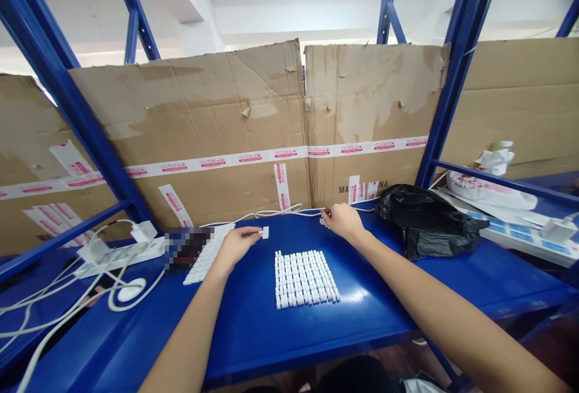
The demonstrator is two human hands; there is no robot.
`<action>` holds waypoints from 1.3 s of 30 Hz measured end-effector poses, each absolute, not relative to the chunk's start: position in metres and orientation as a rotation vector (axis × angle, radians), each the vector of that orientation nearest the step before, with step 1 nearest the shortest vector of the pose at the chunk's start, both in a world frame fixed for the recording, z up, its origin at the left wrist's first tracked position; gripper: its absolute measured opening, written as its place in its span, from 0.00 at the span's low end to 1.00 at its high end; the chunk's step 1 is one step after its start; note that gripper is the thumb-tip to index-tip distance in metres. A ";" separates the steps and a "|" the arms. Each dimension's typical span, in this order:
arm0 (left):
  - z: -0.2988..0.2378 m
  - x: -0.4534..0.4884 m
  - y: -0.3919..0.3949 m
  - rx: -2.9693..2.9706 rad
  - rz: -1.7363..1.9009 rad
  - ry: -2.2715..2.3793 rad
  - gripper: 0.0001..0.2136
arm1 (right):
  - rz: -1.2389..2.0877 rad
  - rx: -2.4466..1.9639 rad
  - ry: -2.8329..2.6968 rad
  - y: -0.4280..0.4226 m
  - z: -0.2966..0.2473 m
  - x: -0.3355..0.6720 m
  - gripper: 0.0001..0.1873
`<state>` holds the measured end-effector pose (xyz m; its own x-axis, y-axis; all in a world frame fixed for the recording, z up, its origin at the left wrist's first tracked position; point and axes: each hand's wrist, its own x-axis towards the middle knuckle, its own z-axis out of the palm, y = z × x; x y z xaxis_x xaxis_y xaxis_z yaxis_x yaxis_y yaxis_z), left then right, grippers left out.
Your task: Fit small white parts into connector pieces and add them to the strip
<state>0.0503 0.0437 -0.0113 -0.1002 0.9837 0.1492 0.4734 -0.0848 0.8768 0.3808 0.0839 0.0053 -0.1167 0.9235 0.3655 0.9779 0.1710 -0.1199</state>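
Between the thumb and fingers of my left hand [238, 245] is a small white rectangular piece [265, 232], held just above the blue table. My right hand [344, 221] reaches to the back of the table, its fingertips pinched together at a little cluster of tiny white parts [322, 222]. Whether one of them is in its grip is too small to see. Nearer to me lies a block of white pieces [305, 278] set in close rows. Beside my left wrist, a second white array [207, 258] of rows extends back, partly covered by the hand.
A black plastic bag [425, 218] sits right of my right hand. At left are a power strip [122, 257] and tangled white cables [49, 296]; another power strip [529, 233] lies far right. Cardboard panels [217, 116] and blue posts [461, 73] border the table [362, 326].
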 end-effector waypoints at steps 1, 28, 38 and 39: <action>-0.011 0.049 0.043 1.594 1.074 1.628 0.15 | -0.200 -1.774 -2.118 0.082 0.005 0.377 0.23; -0.015 0.058 0.047 1.820 0.888 1.877 0.14 | -0.088 -1.466 -2.269 0.070 -0.005 0.353 0.19; -0.015 0.065 0.046 1.840 0.935 1.868 0.12 | 0.080 -1.043 -2.402 0.065 -0.009 0.344 0.11; -0.015 0.066 0.046 1.841 0.937 1.870 0.12 | 0.132 -0.947 -2.421 0.063 -0.011 0.341 0.11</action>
<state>0.0657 0.0458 -0.0147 -0.0921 0.9761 0.1969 0.7422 -0.0645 0.6671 0.3412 0.0630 -0.0109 -0.6125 0.6549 0.4427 0.6028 0.7492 -0.2744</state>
